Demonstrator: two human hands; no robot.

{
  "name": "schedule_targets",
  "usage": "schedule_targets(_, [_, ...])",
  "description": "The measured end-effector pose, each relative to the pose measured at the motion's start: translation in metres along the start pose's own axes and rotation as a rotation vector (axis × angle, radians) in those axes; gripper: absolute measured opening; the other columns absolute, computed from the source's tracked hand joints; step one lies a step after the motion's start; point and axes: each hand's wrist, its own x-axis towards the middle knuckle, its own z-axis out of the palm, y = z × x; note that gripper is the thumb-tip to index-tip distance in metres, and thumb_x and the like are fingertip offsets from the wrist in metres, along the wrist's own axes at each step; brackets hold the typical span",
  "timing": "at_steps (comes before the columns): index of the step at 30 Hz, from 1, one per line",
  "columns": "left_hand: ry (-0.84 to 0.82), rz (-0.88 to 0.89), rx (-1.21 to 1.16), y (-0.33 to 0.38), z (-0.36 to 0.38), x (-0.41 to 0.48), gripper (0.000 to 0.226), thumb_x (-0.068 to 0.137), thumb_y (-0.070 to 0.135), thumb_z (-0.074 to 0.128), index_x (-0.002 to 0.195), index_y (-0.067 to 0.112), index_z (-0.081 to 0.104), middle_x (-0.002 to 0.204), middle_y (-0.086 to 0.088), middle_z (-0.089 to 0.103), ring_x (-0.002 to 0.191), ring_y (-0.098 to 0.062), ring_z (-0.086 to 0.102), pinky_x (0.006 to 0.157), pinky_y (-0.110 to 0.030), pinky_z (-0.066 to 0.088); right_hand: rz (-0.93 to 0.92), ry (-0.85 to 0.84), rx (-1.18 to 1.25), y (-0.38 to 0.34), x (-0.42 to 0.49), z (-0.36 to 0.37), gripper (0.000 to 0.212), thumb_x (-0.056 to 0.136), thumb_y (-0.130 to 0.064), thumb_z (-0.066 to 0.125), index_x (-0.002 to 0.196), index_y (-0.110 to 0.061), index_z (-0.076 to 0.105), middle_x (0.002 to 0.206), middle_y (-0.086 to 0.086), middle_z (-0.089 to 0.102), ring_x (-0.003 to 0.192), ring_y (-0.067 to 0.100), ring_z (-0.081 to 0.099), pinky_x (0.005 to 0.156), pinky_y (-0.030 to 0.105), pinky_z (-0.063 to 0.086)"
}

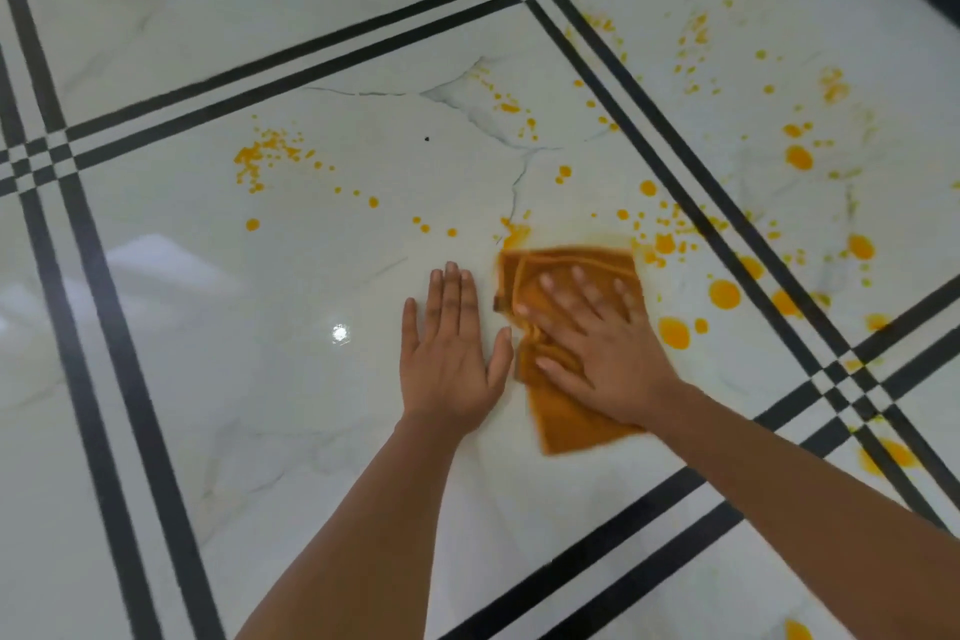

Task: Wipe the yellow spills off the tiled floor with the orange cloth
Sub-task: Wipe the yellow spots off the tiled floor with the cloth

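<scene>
A: What is the floor [291,307] like?

B: Glossy white marble-look tiles with faint grey veins. Paired black bands [332,52] cross each other and cut it into big squares. A ceiling light glints [339,332] on the near tile, with a pale reflection left of it. At the top right corner there is a dark edge; I cannot tell what it is.

A: And the spills [724,294]?

B: Yellow drops and blots lie scattered over the middle tile and the tile to its right, thickest toward the right. A fine spatter sits upper left of the hands, and one blot lies on the black bands lower right.

A: Where is the cloth [566,421]?

B: Flat on the middle tile, partly folded and blurred, its far edge touching a yellow smear.

A: The hands?

B: The right hand [605,353] lies flat on the cloth with fingers spread, pressing rather than gripping. The left hand [449,359] rests open on bare tile just beside the cloth, fingers together, holding nothing.
</scene>
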Motion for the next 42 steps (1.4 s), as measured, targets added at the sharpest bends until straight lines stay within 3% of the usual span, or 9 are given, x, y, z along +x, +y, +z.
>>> schedule_targets(5, [-0.026, 0.04, 0.037, 0.018, 0.006, -0.01, 0.069, 0.091, 0.048, 0.021, 0.141, 0.002, 0.031, 0.149, -0.014, 0.029, 0.138, -0.025, 0.023, 0.11, -0.042, 0.012, 0.38, 0.034, 0.086, 0.034, 0.018, -0.009, 0.058, 0.088, -0.06, 0.019, 0.142, -0.041, 0.02, 0.153, -0.002, 0.025, 0.141, 0.029, 0.019, 0.107, 0.057, 0.015])
schedule_targets(10, [-0.083, 0.094, 0.025, 0.037, 0.009, -0.025, 0.071, 0.094, 0.051, 0.008, 0.142, 0.003, 0.031, 0.149, -0.013, 0.03, 0.139, -0.022, 0.022, 0.11, -0.042, 0.014, 0.042, 0.018, 0.032, 0.034, -0.04, 0.002, 0.054, 0.091, -0.062, 0.013, 0.142, -0.045, 0.015, 0.153, -0.006, 0.024, 0.142, 0.023, 0.015, 0.109, 0.053, 0.011])
schedule_targets(14, [-0.103, 0.157, 0.04, 0.048, 0.014, -0.029, 0.07, 0.094, 0.05, 0.009, 0.142, 0.004, 0.031, 0.149, -0.013, 0.03, 0.139, -0.022, 0.021, 0.11, -0.043, 0.014, 0.414, 0.035, 0.09, 0.042, -0.026, -0.005, 0.055, 0.09, -0.059, 0.018, 0.142, -0.042, 0.019, 0.153, -0.003, 0.025, 0.142, 0.026, 0.016, 0.109, 0.054, 0.012])
schedule_targets(19, [-0.16, 0.231, 0.051, 0.06, 0.017, -0.045, 0.07, 0.093, 0.051, 0.008, 0.143, 0.004, 0.027, 0.15, -0.013, 0.027, 0.139, -0.026, 0.022, 0.11, -0.044, 0.013, 0.187, 0.004, 0.049, 0.042, -0.105, 0.007, 0.054, 0.091, -0.061, 0.012, 0.143, -0.044, 0.014, 0.152, -0.007, 0.019, 0.141, 0.024, 0.015, 0.109, 0.053, 0.01])
schedule_targets(23, [-0.203, 0.315, 0.073, 0.072, 0.024, -0.062, 0.07, 0.093, 0.051, 0.007, 0.145, 0.006, 0.02, 0.152, -0.01, 0.019, 0.141, -0.023, 0.015, 0.112, -0.043, 0.008, 0.616, 0.005, 0.142, 0.041, -0.093, 0.0, 0.056, 0.089, -0.06, 0.017, 0.142, -0.043, 0.021, 0.154, -0.006, 0.018, 0.143, 0.025, 0.012, 0.11, 0.056, 0.01])
schedule_targets(27, [-0.229, 0.352, 0.087, 0.069, 0.024, -0.075, 0.07, 0.094, 0.051, 0.006, 0.146, 0.006, 0.018, 0.153, -0.011, 0.017, 0.141, -0.021, 0.011, 0.112, -0.043, 0.007, 0.291, -0.01, 0.072, 0.025, -0.149, 0.012, 0.053, 0.092, -0.06, 0.015, 0.142, -0.043, 0.02, 0.153, -0.006, 0.022, 0.142, 0.024, 0.015, 0.109, 0.054, 0.013])
schedule_targets(31, [-0.243, 0.405, 0.097, 0.059, 0.022, -0.083, 0.07, 0.094, 0.051, 0.005, 0.146, 0.006, 0.017, 0.153, -0.01, 0.016, 0.142, -0.022, 0.011, 0.112, -0.042, 0.006, 0.673, 0.035, 0.134, 0.026, -0.139, 0.007, 0.055, 0.09, -0.06, 0.017, 0.142, -0.042, 0.019, 0.153, -0.004, 0.025, 0.141, 0.028, 0.018, 0.109, 0.056, 0.012])
schedule_targets(36, [-0.212, 0.411, 0.042, 0.062, 0.016, -0.085, 0.075, 0.092, 0.053, -0.001, 0.144, 0.005, 0.022, 0.152, -0.012, 0.022, 0.14, -0.022, 0.014, 0.114, -0.042, 0.01, 0.496, -0.04, 0.148, -0.012, -0.148, 0.005, 0.061, 0.087, -0.067, 0.014, 0.143, -0.043, 0.018, 0.155, -0.006, 0.017, 0.143, 0.024, 0.01, 0.111, 0.051, 0.006])
schedule_targets(42, [-0.178, 0.505, -0.096, 0.116, 0.006, -0.079, 0.061, 0.094, 0.041, 0.021, 0.142, 0.005, 0.029, 0.149, -0.014, 0.029, 0.139, -0.026, 0.022, 0.111, -0.045, 0.011, 0.794, 0.27, 0.445, -0.008, -0.185, -0.011, 0.06, 0.091, -0.052, 0.026, 0.136, -0.017, 0.045, 0.143, 0.006, 0.044, 0.139, 0.023, 0.027, 0.11, 0.042, 0.016])
